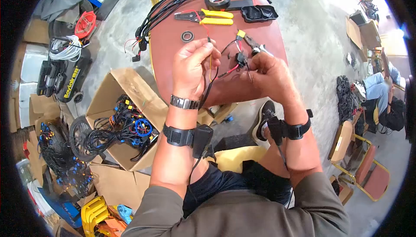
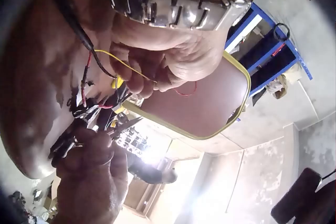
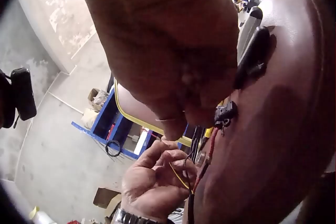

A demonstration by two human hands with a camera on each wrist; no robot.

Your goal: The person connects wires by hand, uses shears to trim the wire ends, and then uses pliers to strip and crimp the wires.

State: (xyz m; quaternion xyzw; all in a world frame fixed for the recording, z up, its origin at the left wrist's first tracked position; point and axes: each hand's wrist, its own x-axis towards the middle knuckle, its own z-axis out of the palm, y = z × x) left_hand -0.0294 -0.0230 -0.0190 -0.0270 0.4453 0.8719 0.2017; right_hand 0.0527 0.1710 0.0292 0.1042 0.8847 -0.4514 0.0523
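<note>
My left hand (image 1: 190,66) pinches thin wires between thumb and fingertips over a reddish-brown padded seat (image 1: 173,81). A yellow wire (image 2: 123,62) runs from a black cable sleeve (image 2: 73,22) to those fingertips, and a red wire (image 1: 207,30) shows beyond them. To its right, my right hand (image 1: 272,76) has its fingers curled beside a small black connector (image 1: 241,59) with red and black leads. Its thumb and forefinger pinch a thin wire-like piece (image 3: 170,120), mostly hidden by the hand. Pliers (image 1: 251,43) and a yellow plug (image 1: 241,34) lie just beyond the connector.
Farther back on the seat are yellow-handled wire strippers (image 1: 216,18), black tape (image 1: 217,1), a ring bearing (image 1: 187,36) and a black tray (image 1: 258,14). A cable bundle (image 1: 173,9) drapes over the seat's far left edge. A cardboard box (image 1: 115,83) of harnesses stands at left.
</note>
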